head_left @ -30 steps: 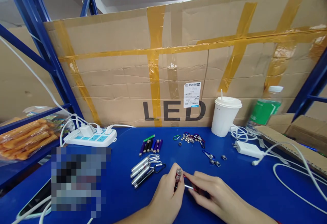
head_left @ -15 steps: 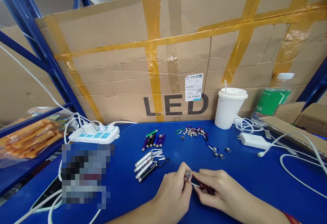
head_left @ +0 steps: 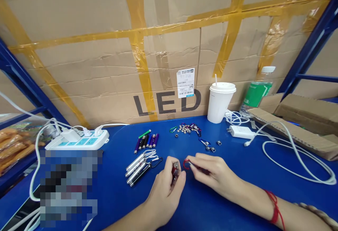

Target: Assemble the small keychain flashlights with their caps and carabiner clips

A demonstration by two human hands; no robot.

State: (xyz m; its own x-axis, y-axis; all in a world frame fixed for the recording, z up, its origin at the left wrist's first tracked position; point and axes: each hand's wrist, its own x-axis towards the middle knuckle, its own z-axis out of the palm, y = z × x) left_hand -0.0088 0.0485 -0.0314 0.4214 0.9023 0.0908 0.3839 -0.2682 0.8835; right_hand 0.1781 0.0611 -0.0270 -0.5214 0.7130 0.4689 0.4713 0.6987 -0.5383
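Note:
My left hand (head_left: 163, 190) is closed around a small red metal flashlight (head_left: 175, 168), held roughly upright with its silver end up. Just to its right, my right hand (head_left: 216, 171) pinches a red carabiner (head_left: 186, 164) whose loop points at the left hand. A gap separates the carabiner from the flashlight. Left of my hands lie several silver and black flashlights (head_left: 137, 167) with carabiners on their ends. Behind them is a row of shorter coloured tubes (head_left: 146, 142). Small round metal parts (head_left: 186, 129) are heaped farther back, near a green carabiner (head_left: 173, 129) and a blue carabiner (head_left: 204, 142).
A white power strip (head_left: 79, 140) with plugs stands at the left. At the back right are a white cup (head_left: 221, 102) with a straw, a bottle (head_left: 257, 92), a charger (head_left: 241, 132) with its cable, and an open cardboard box (head_left: 303, 129). A large carton (head_left: 105, 65) forms the back.
My hands have moved apart, and the red carabiner now shows in the right fingers. The flashlight stays in my left hand. The camera view has shifted to the right.

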